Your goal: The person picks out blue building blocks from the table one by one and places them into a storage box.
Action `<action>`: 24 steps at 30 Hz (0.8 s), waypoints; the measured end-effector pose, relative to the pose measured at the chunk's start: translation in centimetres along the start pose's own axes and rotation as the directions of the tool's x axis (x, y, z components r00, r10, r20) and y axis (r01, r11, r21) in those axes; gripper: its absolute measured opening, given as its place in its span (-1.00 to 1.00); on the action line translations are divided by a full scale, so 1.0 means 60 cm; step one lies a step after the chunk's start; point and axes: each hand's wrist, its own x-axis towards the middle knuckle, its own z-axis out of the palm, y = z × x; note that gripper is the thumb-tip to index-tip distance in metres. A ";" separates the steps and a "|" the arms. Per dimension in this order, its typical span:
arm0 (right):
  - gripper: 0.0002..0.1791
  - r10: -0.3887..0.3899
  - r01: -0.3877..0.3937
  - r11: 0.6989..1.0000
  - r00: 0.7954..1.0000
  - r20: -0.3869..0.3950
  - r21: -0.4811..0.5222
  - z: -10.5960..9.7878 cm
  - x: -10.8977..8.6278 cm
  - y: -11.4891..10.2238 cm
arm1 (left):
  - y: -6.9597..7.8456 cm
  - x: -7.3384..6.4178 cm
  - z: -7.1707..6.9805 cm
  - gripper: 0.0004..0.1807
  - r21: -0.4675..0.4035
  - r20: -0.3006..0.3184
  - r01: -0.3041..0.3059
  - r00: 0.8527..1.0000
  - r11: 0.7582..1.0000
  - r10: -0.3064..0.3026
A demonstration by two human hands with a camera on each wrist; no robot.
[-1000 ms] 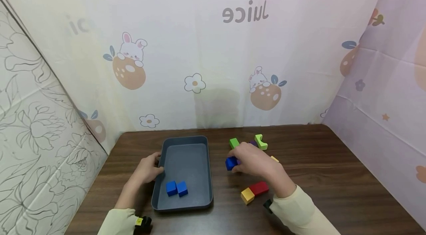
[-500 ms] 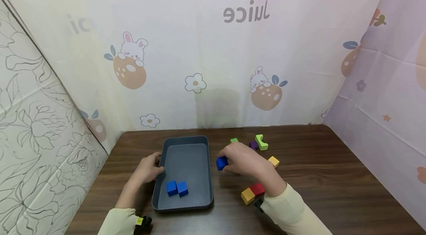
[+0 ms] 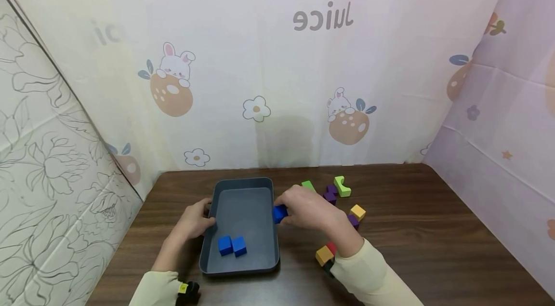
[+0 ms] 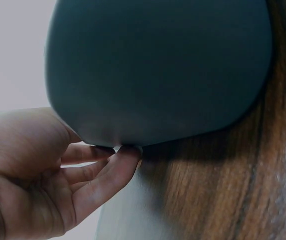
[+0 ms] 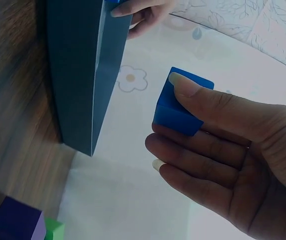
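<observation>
My left hand grips the left rim of a dark grey tray. In the left wrist view its curled fingers lie against the tray's outer wall. Two blue cubes lie side by side near the tray's front end. My right hand is at the tray's right rim and pinches another blue cube between thumb and fingers. In the right wrist view this cube is raised, apart from the tray wall.
Right of the tray on the wooden table lie purple cubes, a light green arch block and a green block. A yellow cube sits farther right. An orange-yellow cube and a red block lie near the right wrist.
My right hand has carried the blue cube leftward from among the loose blocks to the tray's right rim, uncovering purple cubes behind it. The left hand has stayed on the tray.
</observation>
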 end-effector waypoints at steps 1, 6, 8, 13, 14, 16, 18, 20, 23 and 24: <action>-0.66 0.000 0.000 1.000 1.000 0.001 0.001 0.000 0.002 -0.002 | -0.001 0.001 0.000 -0.38 -0.002 0.000 0.003 1.000 1.000 -0.003; -0.67 0.009 -0.010 1.000 1.000 0.013 0.011 0.002 0.011 -0.010 | -0.001 0.003 0.000 -0.39 -0.005 0.004 0.009 1.000 1.000 -0.009; -0.68 0.006 -0.006 1.000 1.000 0.015 0.010 0.002 0.015 -0.014 | -0.001 0.003 0.000 -0.39 -0.006 0.005 0.010 1.000 1.000 -0.010; -0.70 -0.008 0.007 1.000 1.000 0.016 0.011 0.007 0.026 -0.024 | -0.002 0.005 0.002 -0.38 -0.005 0.005 0.020 1.000 1.000 -0.020; -0.69 -0.007 0.006 1.000 1.000 0.019 0.014 0.008 0.028 -0.026 | -0.002 0.005 0.002 -0.38 -0.005 0.005 0.021 1.000 1.000 -0.021; -0.68 -0.003 0.002 1.000 1.000 0.025 0.024 0.009 0.031 -0.031 | -0.002 0.005 0.002 -0.38 -0.003 0.008 0.018 1.000 1.000 -0.018; -0.67 0.001 -0.002 1.000 0.999 0.033 0.029 0.010 0.035 -0.036 | -0.002 0.004 0.002 -0.38 -0.007 0.009 0.020 1.000 1.000 -0.020; -0.69 -0.001 0.000 1.000 0.999 0.040 0.031 0.012 0.038 -0.039 | -0.001 0.002 0.001 -0.39 -0.004 0.009 0.015 1.000 1.000 -0.015; -0.71 -0.010 0.008 1.000 0.999 0.047 0.026 0.014 0.043 -0.044 | 0.001 0.001 0.001 -0.40 -0.002 0.007 0.015 1.000 1.000 -0.015; -0.71 -0.012 0.011 1.000 0.999 0.048 0.028 0.015 0.044 -0.045 | 0.001 0.001 0.001 -0.40 0.000 0.007 0.015 1.000 1.000 -0.015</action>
